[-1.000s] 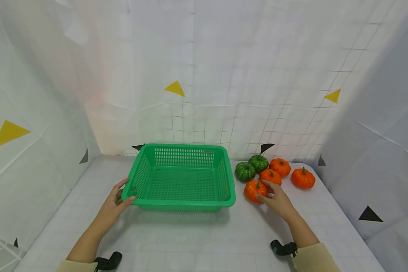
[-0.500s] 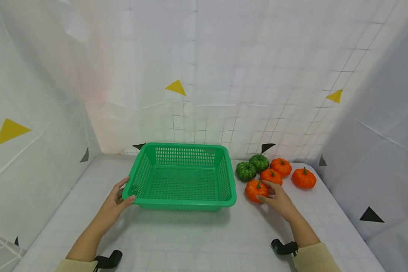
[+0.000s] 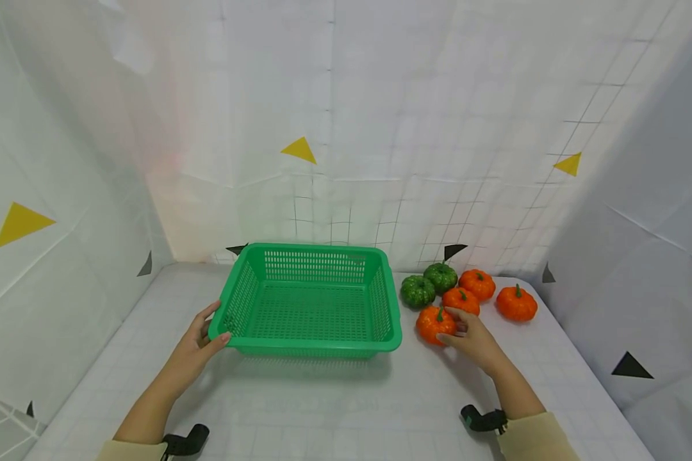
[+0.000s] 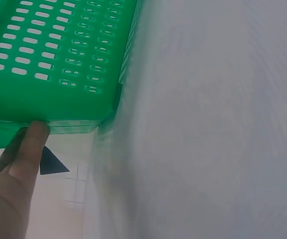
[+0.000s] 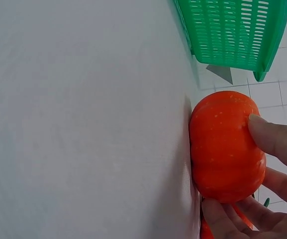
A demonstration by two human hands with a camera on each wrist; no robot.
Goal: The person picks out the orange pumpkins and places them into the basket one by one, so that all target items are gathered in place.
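While the left hand point(image 3: 189, 351) holds the green basket point(image 3: 305, 344), the right hand point(image 3: 474, 339) has the nearest pumpkin point(image 3: 432, 325) between its fingers

Although it is already in a grasp, the nearest pumpkin, an orange one with a green stem, sits on the bench point(image 3: 323, 410), just to the right of the green basket with a gap between them. On the right hand, the fingers are parted only as wide as the pumpkin itself, thumb against one side and fingertips against another; how hard they squeeze, I can't tell from over here. The left hand is set around the basket's near left corner, thumb on the front rim, the other fingers along the left side.

Close behind the held one sit another orange pumpkin point(image 3: 460, 299) and two green pumpkins point(image 3: 418, 292); a third orange pumpkin point(image 3: 477, 284) lies farther back, and a fourth orange pumpkin point(image 3: 516, 304) stands apart at the right.

To my eye, the step in hand is taking hold of that pumpkin, not yet raising it. The next move would call for a secure pinch and a straight lift that doesn't nudge its neighbours; should it travel towards the basket, it must come up over the right rim.
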